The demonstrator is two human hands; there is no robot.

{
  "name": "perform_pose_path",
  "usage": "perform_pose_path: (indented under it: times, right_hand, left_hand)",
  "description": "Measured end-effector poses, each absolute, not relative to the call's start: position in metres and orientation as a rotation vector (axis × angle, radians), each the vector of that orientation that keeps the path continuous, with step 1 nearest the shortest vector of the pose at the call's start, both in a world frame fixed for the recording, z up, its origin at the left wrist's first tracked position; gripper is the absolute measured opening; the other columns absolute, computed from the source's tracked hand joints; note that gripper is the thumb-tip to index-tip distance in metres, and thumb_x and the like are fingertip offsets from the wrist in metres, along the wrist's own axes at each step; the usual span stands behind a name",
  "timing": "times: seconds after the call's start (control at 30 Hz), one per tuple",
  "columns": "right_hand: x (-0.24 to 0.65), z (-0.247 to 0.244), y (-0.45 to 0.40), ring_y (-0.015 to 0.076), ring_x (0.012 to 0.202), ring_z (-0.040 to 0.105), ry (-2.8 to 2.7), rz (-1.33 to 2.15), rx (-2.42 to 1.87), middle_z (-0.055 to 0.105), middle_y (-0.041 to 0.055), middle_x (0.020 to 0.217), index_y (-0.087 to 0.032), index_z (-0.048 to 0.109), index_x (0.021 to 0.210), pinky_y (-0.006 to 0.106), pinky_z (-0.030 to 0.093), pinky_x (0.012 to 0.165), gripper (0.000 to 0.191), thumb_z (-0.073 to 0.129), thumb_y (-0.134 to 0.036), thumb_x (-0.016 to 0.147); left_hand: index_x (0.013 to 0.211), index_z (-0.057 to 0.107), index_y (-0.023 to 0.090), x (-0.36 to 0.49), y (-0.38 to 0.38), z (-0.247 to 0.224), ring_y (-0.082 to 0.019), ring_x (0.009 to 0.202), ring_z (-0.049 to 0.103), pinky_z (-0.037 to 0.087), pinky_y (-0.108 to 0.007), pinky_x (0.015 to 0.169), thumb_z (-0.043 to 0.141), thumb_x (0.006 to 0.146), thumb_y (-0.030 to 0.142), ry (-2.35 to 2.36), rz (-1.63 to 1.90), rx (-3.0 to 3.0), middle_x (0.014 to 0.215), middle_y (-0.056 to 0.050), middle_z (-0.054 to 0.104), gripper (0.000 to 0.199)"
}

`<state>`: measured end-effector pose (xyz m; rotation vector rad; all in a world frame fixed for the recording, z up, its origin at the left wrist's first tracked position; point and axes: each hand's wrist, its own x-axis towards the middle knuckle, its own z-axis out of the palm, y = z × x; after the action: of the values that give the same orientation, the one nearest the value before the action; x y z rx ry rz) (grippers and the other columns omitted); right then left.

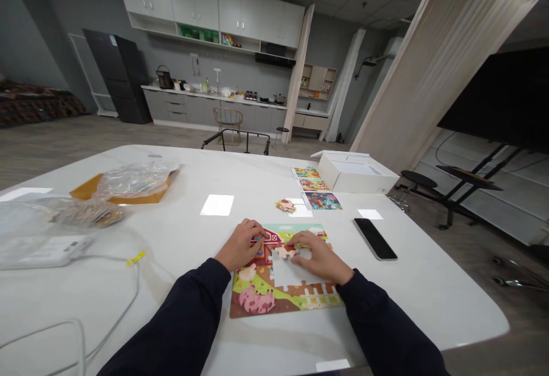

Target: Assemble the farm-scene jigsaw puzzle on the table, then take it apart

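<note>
Now the right hand point(317, 254) pinches a piece point(285, 252) at the puzzle's point(283, 301) wide gap point(295, 274). The left hand point(243, 244) overlaps the left edge — grip unclear.

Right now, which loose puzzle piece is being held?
The pale piece in the right hand; the loose pieces beyond the puzzle lie on the table.

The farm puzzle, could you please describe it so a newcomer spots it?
Start at the big white table. Left of the black phone lies the farm puzzle; unlike the small pictures beside the white box, it has a jagged gap inside.
</note>
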<state>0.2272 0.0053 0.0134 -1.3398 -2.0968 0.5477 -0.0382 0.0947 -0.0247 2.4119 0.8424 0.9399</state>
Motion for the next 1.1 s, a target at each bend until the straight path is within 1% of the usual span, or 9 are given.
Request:
perform_pose_path:
  times: [0.1,0.2,0.43,0.83,0.97,1.1]
  right_hand:
    - [0.244,0.010,0.004,0.0268,0.112,0.065,-2.049,0.511,-1.379,0.072,0.0080,0.113,-0.025,0.073,0.110,0.044,0.051,0.102,0.024,0.074,-0.025,0.086]
    - [0.262,0.008,0.006,0.0275,0.112,0.064,-2.001,0.486,-1.450,0.072,0.0083,0.114,-0.024,0.074,0.109,0.046,0.050,0.103,0.026,0.075,-0.022,0.083]
    - [0.268,0.003,0.000,0.0283,0.114,0.063,-2.088,0.566,-1.419,0.073,0.0078,0.112,-0.024,0.076,0.109,0.046,0.050,0.104,0.031,0.078,-0.020,0.078]
    - [0.268,0.004,0.000,0.0284,0.109,0.064,-2.099,0.541,-1.402,0.076,0.0059,0.106,-0.026,0.078,0.102,0.044,0.052,0.099,0.026,0.078,-0.018,0.077]
    - [0.270,0.008,-0.001,0.0281,0.105,0.066,-2.101,0.555,-1.427,0.076,0.0059,0.104,-0.025,0.080,0.097,0.044,0.052,0.098,0.023,0.080,-0.019,0.075]
    - [0.276,0.006,0.000,0.0284,0.106,0.066,-2.070,0.554,-1.489,0.075,0.0063,0.104,-0.025,0.080,0.097,0.044,0.052,0.099,0.024,0.081,-0.021,0.073]
  left_hand:
    - [0.096,0.071,0.023,-0.039,0.095,-0.025,-0.024,0.102,0.057,0.049,-0.041,0.094,0.056,0.089,0.011,0.840,0.943,2.398,0.103,-0.006,0.067,0.021]
    - [0.095,0.071,0.023,-0.040,0.094,-0.022,-0.025,0.102,0.058,0.050,-0.041,0.093,0.055,0.089,0.011,0.835,0.942,2.401,0.103,-0.007,0.067,0.021]
    - [0.097,0.073,0.024,-0.039,0.093,-0.020,-0.024,0.103,0.058,0.050,-0.041,0.094,0.056,0.091,0.013,0.834,0.917,2.394,0.103,-0.006,0.067,0.021]
    - [0.098,0.073,0.023,-0.039,0.094,-0.021,-0.024,0.103,0.058,0.050,-0.043,0.095,0.055,0.091,0.014,0.830,0.911,2.387,0.104,-0.007,0.068,0.021]
    - [0.099,0.073,0.023,-0.039,0.095,-0.024,-0.024,0.104,0.058,0.051,-0.042,0.095,0.054,0.090,0.012,0.824,0.913,2.387,0.105,-0.007,0.067,0.023]
    - [0.099,0.073,0.024,-0.039,0.096,-0.026,-0.024,0.104,0.058,0.051,-0.042,0.095,0.055,0.089,0.010,0.822,0.922,2.388,0.105,-0.007,0.067,0.025]
